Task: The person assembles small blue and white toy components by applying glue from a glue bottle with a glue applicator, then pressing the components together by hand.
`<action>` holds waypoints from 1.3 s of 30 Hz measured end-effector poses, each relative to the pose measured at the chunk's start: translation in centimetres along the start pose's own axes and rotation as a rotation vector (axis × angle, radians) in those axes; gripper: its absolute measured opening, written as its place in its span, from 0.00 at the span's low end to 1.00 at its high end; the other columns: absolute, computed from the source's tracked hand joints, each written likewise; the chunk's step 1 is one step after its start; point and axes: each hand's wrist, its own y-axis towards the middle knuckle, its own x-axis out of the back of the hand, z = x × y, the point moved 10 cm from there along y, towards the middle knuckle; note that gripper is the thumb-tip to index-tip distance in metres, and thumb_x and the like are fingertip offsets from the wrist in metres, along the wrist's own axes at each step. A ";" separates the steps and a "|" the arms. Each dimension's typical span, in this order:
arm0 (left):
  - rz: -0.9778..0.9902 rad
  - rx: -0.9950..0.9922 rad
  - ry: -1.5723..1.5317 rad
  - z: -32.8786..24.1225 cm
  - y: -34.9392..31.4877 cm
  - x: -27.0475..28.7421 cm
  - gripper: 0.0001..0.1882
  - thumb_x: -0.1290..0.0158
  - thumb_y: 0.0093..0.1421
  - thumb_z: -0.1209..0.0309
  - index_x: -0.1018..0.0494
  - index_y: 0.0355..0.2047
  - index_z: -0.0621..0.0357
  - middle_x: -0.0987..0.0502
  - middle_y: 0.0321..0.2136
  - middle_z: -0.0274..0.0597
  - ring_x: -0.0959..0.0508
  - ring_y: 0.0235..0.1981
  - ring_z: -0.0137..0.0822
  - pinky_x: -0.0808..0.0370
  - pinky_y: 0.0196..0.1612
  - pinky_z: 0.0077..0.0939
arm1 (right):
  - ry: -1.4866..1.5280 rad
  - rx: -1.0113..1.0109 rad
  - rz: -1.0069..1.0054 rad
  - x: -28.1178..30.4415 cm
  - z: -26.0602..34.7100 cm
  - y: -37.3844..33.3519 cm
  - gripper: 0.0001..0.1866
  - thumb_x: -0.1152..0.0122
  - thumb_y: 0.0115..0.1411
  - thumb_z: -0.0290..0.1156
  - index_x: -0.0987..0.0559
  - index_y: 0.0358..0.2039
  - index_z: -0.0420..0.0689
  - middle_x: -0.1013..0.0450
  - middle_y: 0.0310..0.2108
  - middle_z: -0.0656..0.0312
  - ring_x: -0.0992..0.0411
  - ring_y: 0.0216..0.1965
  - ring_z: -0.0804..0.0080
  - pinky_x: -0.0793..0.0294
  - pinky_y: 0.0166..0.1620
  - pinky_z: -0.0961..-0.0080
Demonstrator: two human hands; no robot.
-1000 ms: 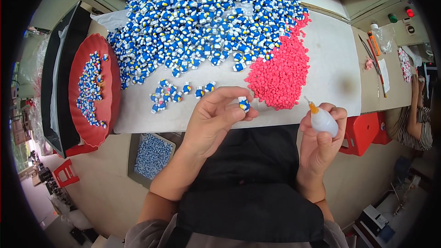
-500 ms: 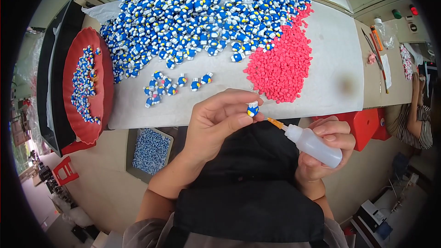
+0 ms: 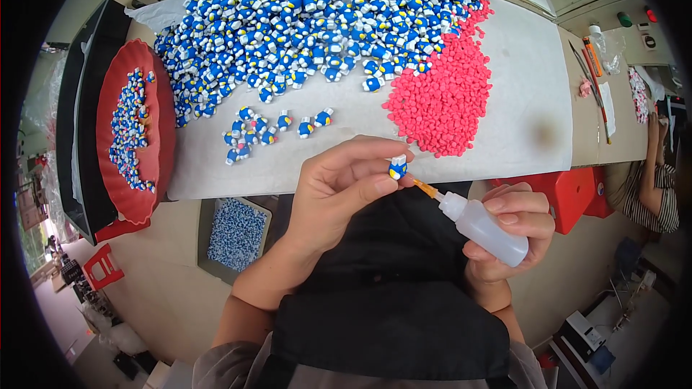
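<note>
Between thumb and fingertips, my left hand [image 3: 346, 180] pinches a small blue, white and yellow figurine [image 3: 398, 166]. My right hand [image 3: 517, 227] is wrapped round a translucent squeeze bottle [image 3: 490, 232] tilted toward it. The bottle's orange nozzle tip [image 3: 425, 187] ends at or just short of the figurine; whether they touch I cannot tell. Beyond my hands lies a heap of pink pieces [image 3: 441, 104], next to a large pile of like figurines [image 3: 288, 21]. A loose group of figurines [image 3: 249, 133] lies on the white sheet, a few with pink bits among them.
At the left stands a red scalloped basin [image 3: 160, 137] holding small figurines. Below the table edge is a grey bin [image 3: 265, 241] of blue-and-white pieces. Brushes [image 3: 592, 90] and an orange marker [image 3: 592, 57] lie at the right, near a red stool [image 3: 566, 198]. Another person [image 3: 652, 187] sits far right.
The bottle in my right hand has shifted slightly left, bringing its tip closer to the figurine. My left hand keeps its pinch almost in place.
</note>
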 end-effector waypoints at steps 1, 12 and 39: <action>0.002 0.001 -0.003 0.1 0.0 -0.1 0.15 0.54 0.49 0.84 0.34 0.40 0.68 0.31 0.38 0.47 0.27 0.37 0.35 0.31 0.42 0.24 | -0.017 0.002 0.009 0.1 0.0 0.0 0.23 0.31 0.37 0.33 0.36 0.30 0.47 0.34 0.30 0.59 0.35 0.24 0.75 0.36 0.27 0.84; -0.173 -0.035 0.051 0.4 0.2 1.7 0.15 0.53 0.50 0.80 0.35 0.41 0.67 0.29 0.36 0.50 0.26 0.33 0.35 0.31 0.39 0.25 | -0.010 -0.398 0.008 4.9 -8.8 -0.3 0.18 0.44 0.38 0.13 0.38 0.28 0.42 0.36 0.32 0.55 0.33 0.33 0.69 0.32 0.36 0.76; -0.056 0.054 0.018 0.0 -1.0 -0.2 0.14 0.54 0.51 0.83 0.34 0.40 0.67 0.28 0.35 0.43 0.26 0.35 0.31 0.31 0.40 0.19 | 0.395 -0.480 0.243 -4.4 -4.5 0.8 0.10 0.43 0.40 0.13 0.26 0.26 0.37 0.28 0.26 0.58 0.30 0.28 0.76 0.33 0.31 0.84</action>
